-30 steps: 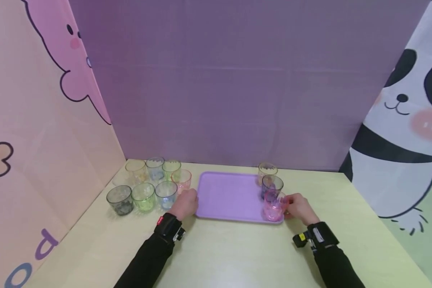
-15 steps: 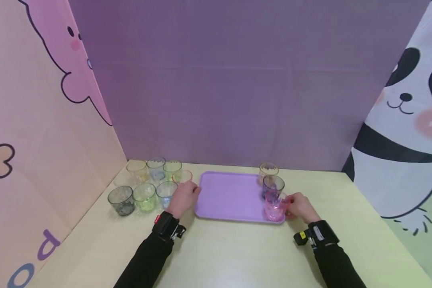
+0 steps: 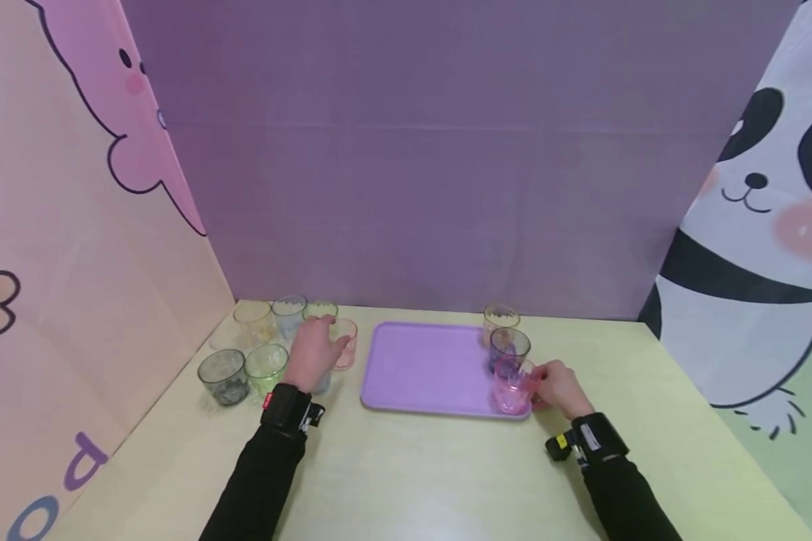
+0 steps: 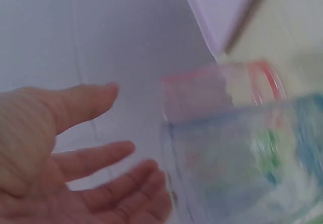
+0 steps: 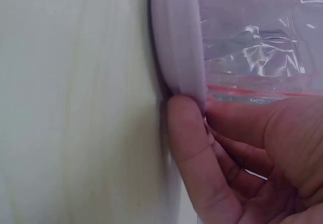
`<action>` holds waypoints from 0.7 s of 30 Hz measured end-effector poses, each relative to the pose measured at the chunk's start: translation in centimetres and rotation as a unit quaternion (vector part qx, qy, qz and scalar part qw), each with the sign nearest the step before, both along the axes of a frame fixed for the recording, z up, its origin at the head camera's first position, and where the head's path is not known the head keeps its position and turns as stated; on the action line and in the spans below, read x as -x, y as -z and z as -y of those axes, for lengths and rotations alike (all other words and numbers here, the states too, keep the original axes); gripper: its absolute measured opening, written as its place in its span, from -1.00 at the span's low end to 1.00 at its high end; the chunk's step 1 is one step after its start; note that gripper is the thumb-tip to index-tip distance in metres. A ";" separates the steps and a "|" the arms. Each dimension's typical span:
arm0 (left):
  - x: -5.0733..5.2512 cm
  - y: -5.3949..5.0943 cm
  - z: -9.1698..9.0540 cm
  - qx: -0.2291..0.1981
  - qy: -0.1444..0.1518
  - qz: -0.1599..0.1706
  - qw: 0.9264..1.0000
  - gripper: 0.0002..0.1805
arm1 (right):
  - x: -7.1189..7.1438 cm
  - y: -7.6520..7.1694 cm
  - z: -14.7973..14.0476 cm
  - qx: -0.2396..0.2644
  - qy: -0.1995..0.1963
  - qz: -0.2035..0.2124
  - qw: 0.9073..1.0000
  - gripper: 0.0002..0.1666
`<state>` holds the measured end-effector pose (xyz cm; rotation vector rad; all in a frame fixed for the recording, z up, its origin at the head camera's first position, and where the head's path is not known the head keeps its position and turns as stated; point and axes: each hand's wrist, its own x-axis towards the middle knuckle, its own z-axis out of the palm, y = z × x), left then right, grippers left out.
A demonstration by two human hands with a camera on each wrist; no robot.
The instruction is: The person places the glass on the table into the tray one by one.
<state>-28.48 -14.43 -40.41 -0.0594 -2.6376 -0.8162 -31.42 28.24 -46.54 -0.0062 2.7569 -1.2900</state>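
Observation:
My left hand (image 3: 311,357) hovers over the left cluster of tinted glasses, thumb and fingers spread with nothing between them. In the left wrist view a blue glass (image 4: 232,158) is close beside its fingertips, with a pink glass (image 4: 194,93) beyond. The hand partly hides the blue glass in the head view. At the front right corner of the purple tray (image 3: 419,368), my right hand (image 3: 560,389) pinches the rim between thumb and index finger. On the tray's right side stand a pink glass (image 3: 512,389), a dark grey glass (image 3: 510,347) and a yellowish glass (image 3: 501,321).
Around the left hand stand a dark grey glass (image 3: 223,379), a green glass (image 3: 265,367), a yellow glass (image 3: 253,321), a pale blue glass (image 3: 289,315) and another green glass (image 3: 321,309). A purple backdrop (image 3: 406,188) rises behind the pale table (image 3: 419,473).
My left hand has left the tray's left edge and moved left over the glasses, its fingers spreading. The right hand stays at the tray's corner.

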 end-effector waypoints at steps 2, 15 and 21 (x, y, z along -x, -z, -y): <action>0.2 -0.1 0.3 0.021 -0.021 0.027 0.999 -0.39 | 0.0 -0.1 -0.1 0.002 0.002 0.004 1.000 -0.67; 1.6 0.5 -0.2 0.080 -0.074 0.083 0.991 -0.16 | -0.4 0.0 0.3 0.005 0.009 0.008 1.000 -0.75; 2.1 0.7 -0.7 0.075 -0.091 0.091 0.989 -0.18 | -0.6 -0.3 0.3 0.013 0.009 -0.004 1.000 -0.74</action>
